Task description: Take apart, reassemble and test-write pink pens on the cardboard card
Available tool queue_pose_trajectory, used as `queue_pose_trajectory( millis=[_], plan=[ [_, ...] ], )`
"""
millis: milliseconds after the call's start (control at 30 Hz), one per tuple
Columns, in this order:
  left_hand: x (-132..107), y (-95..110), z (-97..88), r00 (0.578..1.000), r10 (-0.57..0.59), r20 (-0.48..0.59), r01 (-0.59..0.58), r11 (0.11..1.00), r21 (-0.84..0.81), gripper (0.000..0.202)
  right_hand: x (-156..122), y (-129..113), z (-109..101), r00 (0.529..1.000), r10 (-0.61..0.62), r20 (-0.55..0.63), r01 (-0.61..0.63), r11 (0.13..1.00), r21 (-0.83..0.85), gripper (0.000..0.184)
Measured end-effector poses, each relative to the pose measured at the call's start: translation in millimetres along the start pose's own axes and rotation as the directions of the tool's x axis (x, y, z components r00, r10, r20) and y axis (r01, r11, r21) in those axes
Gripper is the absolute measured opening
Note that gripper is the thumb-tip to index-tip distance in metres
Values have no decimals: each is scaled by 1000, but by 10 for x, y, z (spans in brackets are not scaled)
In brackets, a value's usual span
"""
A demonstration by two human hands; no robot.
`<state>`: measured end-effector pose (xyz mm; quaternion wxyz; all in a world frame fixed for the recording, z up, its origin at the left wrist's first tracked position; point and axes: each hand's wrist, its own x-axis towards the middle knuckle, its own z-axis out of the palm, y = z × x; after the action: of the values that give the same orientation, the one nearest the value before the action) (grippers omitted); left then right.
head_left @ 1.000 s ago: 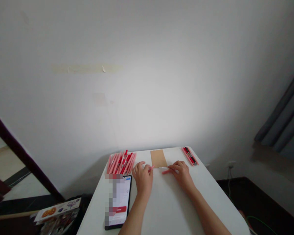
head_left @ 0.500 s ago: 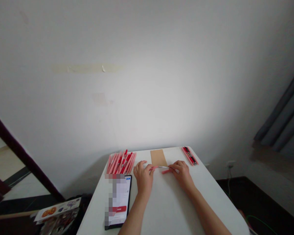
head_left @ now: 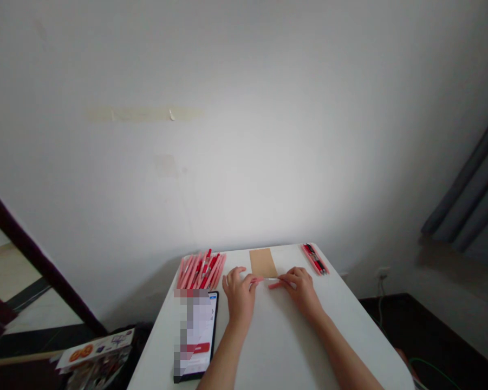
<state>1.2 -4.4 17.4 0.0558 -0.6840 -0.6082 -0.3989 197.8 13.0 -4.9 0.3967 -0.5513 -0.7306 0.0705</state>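
My left hand [head_left: 240,292] pinches the pink end [head_left: 257,280] of a slim pen, with its index finger raised. Thumb and fingers of my right hand [head_left: 303,287] close on the other end of that pen. Between the hands shows a thin, pale middle stretch [head_left: 269,279], perhaps the refill. A separate short pink pen piece [head_left: 274,285] lies by my right fingertips; whether they touch it I cannot tell. Just beyond the hands, a brown paper rectangle [head_left: 263,262] lies flat on the white table [head_left: 280,336].
A pile of pink and red pens [head_left: 201,271] lies at the table's back left. Nearer stands a lit phone [head_left: 201,336], lying face up beside my left forearm. Several red, pink and black pens [head_left: 314,259] lie at the back right. A wall [head_left: 244,162] rises behind the table.
My hands have come slightly closer together, and less of the pale middle stretch shows between them. The other things stay in place.
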Motion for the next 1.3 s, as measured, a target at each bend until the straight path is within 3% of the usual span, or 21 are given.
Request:
queue_pose_trajectory(
  millis=[600, 867, 1033, 1300],
  plan=[
    [-26, 31, 49, 991, 49, 126, -41, 997, -68, 10, -19, -119, 16, 995, -81, 52, 81, 997, -5, 19],
    [-20, 23, 38, 995, 31, 93, -24, 997, -69, 8, -3, -47, -12, 998, -48, 30, 47, 999, 14, 29],
    [-9, 28, 25, 997, 11, 82, -6, 998, -64, 7, 6, 23, 3, 1000, -5, -5, 5, 1000, 17, 20],
    [-14, 22, 57, 994, 26, 102, -15, 994, -111, 8, 8, -23, 12, 998, -55, 9, 54, 998, 28, 19]
  ],
)
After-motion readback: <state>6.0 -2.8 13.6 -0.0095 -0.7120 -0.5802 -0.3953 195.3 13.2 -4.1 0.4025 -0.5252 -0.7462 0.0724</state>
